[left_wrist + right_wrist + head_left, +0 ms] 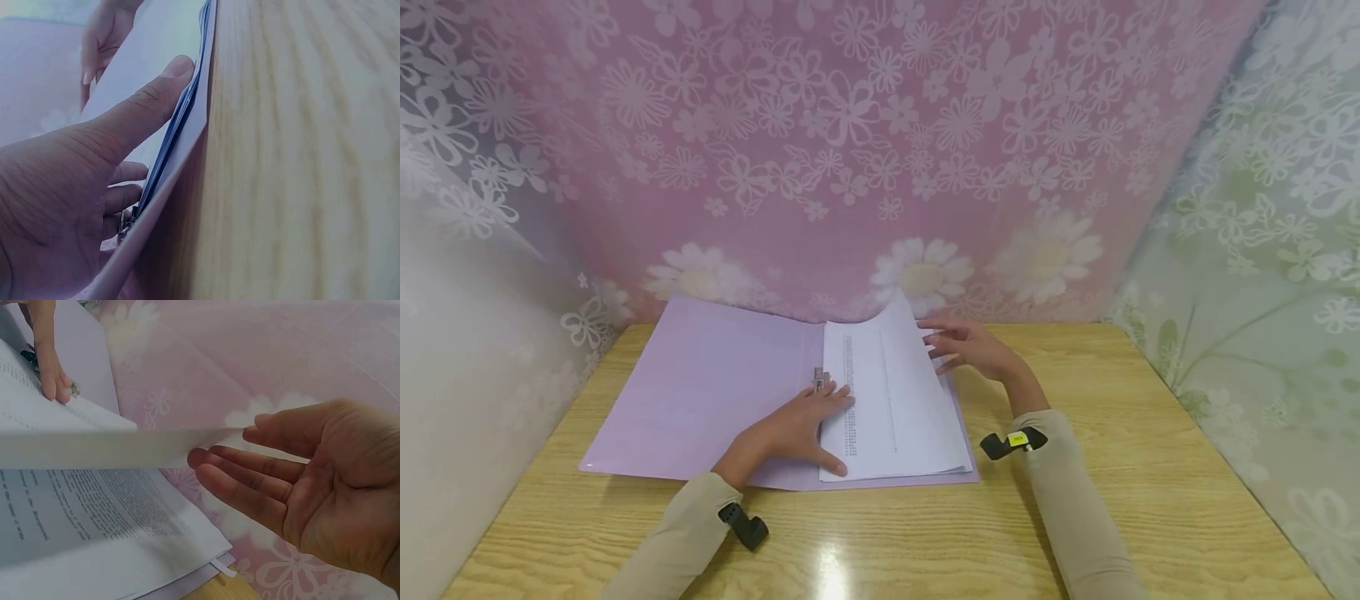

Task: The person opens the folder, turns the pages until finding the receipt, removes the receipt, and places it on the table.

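A lilac folder [715, 383] lies opened flat on the table, with a stack of printed paper [917, 417] in its right half. My left hand [801, 425] rests spread across the inner edge of the stack, beside the metal clip [820, 379] at the spine; its thumb [147, 103] lies along the near edge. My right hand [977, 350] is at the far right corner, pinching the raised edge of the top sheet [125, 449] between thumb and fingertips. This sheet curves up off the pages. Below it, a printed page [112, 512] shows dense lines of text.
The wooden table [1150, 467] extends around the folder. A pink flowered curtain [850, 167] hangs right behind its far edge, and pale flowered cloth [1270, 275] stands along the right. Black wrist cameras [745, 527] sit on both sleeves.
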A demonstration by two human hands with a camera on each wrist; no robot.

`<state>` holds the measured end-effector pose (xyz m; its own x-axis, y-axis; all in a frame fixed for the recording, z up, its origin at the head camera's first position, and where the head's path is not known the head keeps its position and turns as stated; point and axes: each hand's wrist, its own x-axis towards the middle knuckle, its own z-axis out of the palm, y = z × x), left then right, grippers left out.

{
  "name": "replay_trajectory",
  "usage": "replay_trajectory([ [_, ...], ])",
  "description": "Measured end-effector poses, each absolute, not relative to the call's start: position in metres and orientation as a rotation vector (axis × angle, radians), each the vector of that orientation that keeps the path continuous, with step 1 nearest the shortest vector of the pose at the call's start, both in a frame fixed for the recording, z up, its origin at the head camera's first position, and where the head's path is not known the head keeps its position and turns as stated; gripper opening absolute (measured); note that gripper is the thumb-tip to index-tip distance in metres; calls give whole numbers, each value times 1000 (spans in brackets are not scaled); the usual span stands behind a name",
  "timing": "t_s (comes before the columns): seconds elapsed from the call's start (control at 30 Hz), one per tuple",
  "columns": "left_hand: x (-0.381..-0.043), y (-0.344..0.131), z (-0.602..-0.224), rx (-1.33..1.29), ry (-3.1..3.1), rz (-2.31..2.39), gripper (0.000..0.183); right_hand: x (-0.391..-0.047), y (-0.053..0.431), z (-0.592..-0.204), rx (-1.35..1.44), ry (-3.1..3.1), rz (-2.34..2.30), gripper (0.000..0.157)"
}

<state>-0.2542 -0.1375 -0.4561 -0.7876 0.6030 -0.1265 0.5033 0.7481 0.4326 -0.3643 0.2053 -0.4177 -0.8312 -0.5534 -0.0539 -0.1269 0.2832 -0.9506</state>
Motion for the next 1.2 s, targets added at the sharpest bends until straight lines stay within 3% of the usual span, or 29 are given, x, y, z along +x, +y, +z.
replay_trajectory([
  [0.53,-253,-137,-456,873,2693,553,112,-357,193,-423,-866,2055,-1284,78],
  [0.77,-253,-137,-454,874,2691,555,112,-356,178,-426,-1103,1933,-1208,78],
  [1.2,-255,-137,-456,895,2706,610,111,-344,152,-432,-1165,2076,-1040,95],
])
